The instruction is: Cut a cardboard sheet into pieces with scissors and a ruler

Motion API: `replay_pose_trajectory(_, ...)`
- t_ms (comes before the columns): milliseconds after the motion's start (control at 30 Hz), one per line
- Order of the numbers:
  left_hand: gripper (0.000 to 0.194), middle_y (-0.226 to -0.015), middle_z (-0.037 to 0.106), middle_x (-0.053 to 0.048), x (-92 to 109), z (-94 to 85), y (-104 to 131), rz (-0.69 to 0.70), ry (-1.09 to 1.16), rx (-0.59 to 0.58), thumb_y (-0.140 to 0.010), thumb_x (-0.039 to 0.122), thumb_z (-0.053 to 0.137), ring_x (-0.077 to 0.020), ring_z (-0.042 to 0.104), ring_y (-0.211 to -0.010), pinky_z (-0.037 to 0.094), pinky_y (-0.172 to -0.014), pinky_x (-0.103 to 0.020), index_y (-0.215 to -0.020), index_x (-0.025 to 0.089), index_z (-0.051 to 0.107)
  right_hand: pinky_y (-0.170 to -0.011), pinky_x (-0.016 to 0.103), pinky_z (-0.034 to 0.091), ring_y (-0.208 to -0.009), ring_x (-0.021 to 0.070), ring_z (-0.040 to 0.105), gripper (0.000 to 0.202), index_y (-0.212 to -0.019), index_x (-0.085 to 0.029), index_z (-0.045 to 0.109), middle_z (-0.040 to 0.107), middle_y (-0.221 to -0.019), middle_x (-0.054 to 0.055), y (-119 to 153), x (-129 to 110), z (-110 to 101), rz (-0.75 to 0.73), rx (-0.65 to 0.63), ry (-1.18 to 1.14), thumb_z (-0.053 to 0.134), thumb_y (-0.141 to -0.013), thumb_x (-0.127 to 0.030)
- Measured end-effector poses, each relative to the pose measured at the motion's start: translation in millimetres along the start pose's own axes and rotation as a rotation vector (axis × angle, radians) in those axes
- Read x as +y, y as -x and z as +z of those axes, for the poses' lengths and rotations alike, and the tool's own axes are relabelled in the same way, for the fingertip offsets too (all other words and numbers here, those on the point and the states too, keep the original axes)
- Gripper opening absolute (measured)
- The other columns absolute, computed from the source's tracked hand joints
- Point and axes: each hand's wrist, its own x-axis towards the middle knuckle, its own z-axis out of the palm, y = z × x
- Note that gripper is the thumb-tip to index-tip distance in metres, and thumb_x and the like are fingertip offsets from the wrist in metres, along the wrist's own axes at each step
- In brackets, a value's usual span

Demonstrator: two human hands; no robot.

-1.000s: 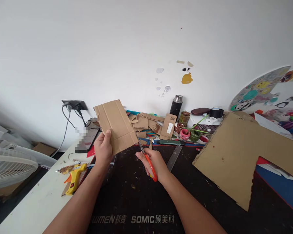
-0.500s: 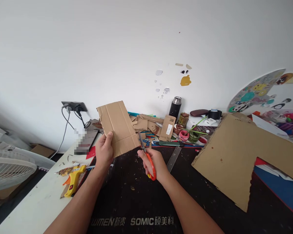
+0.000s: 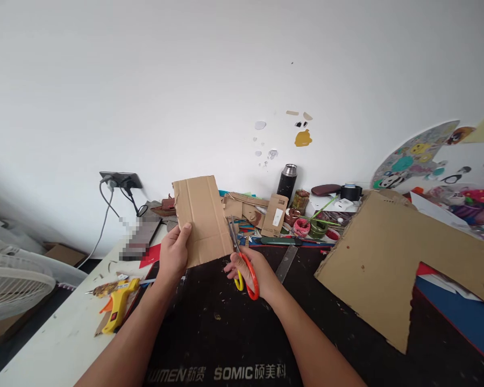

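Observation:
My left hand [image 3: 175, 251] grips a rectangular piece of cardboard [image 3: 201, 215] by its left edge, thumb on the near face, fingers behind it. Two fold lines run down the piece and another crosses it low down. In my right hand [image 3: 253, 270] is a pair of scissors [image 3: 253, 285] with one red-orange and one yellow handle. Its blades point up and slightly left, lying at the cardboard's lower right edge; whether they bite into it I cannot tell. Both hands are above a black desk mat [image 3: 226, 333] with white lettering.
A large cut cardboard sheet [image 3: 371, 258] covers the right side. A yellow glue gun [image 3: 119, 306] lies at left. Behind are cardboard scraps [image 3: 250, 212], a black flask [image 3: 287, 180], paint jars [image 3: 301, 227], a green cutter [image 3: 278, 240] and a ruler [image 3: 286, 263]. A fan [image 3: 16, 285] stands far left.
The cardboard has shifted right and stands more upright. The scissors' handles have spread apart, showing the yellow one. The view has shifted slightly.

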Motion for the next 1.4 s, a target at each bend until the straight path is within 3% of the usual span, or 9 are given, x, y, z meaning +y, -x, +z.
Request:
replay_pose_trajectory(167, 0.054, -0.085, 0.078, -0.01, -1.9, -0.4, 2.5, 0.018, -0.094, -0.075, -0.072, 0.07, 0.084, -0.029, 0.071, -0.08, 0.054, -0.067, -0.033, -0.089, 0.019, 0.077, -0.046, 0.021, 0.047, -0.049, 0.0121, 0.065, 0.063, -0.088, -0.02, 0.058, 0.073, -0.084, 0.004, 4.6, -3.7, -0.6, -0.049, 0.035, 0.124, 0.053, -0.095, -0.082)
replay_pose_trajectory(333, 0.057, -0.079, 0.077, -0.009, 3.7, 3.3, 6.1, -0.065, -0.075, -0.131, -0.066, 0.072, 0.086, -0.0311, 0.072, -0.077, 0.054, -0.065, -0.035, -0.088, 0.02, 0.078, -0.042, 0.02, 0.044, -0.046, 0.0124, 0.063, 0.061, -0.083, -0.021, 0.054, 0.067, -0.072, 0.0, 6.0, -6.7, 0.5, -0.044, 0.051, 0.144, 0.052, -0.096, -0.081)
replay_pose_trajectory(467, 0.059, -0.082, 0.079, -0.01, 6.5, 4.8, 10.3, -0.005, -0.203, -0.142, -0.068, 0.077, 0.082, -0.0318, 0.072, -0.081, 0.053, -0.064, -0.033, -0.084, 0.02, 0.078, -0.04, 0.02, 0.043, -0.044, 0.0126, 0.063, 0.062, -0.085, -0.022, 0.055, 0.064, -0.067, -0.002, 5.3, -6.4, 0.7, -0.018, 0.092, 0.174, 0.049, -0.097, -0.083)
replay_pose_trajectory(900, 0.061, -0.107, 0.083, -0.013, 8.2, 4.0, 22.0, -0.028, -0.28, -0.233, -0.084, 0.07, 0.073, -0.0384, 0.073, -0.11, 0.058, -0.081, -0.038, -0.11, 0.015, 0.079, -0.035, 0.021, 0.039, -0.037, 0.0136, 0.058, 0.06, -0.081, -0.024, 0.053, 0.056, -0.056, -0.005, 3.7, -6.2, -0.6, 0.008, 0.173, 0.225, 0.049, -0.098, -0.081)
replay_pose_trajectory(1400, 0.057, -0.105, 0.083, -0.012, 6.8, 7.4, 25.8, 0.051, -0.392, -0.222, -0.09, 0.067, 0.066, -0.0351, 0.075, -0.101, 0.056, -0.079, -0.037, -0.109, 0.015, 0.078, -0.04, 0.024, 0.038, -0.035, 0.015, 0.055, 0.056, -0.077, -0.026, 0.051, 0.054, -0.049, -0.005, 2.6, -3.1, -1.3, 0.04, 0.214, 0.32, 0.05, -0.1, -0.077)
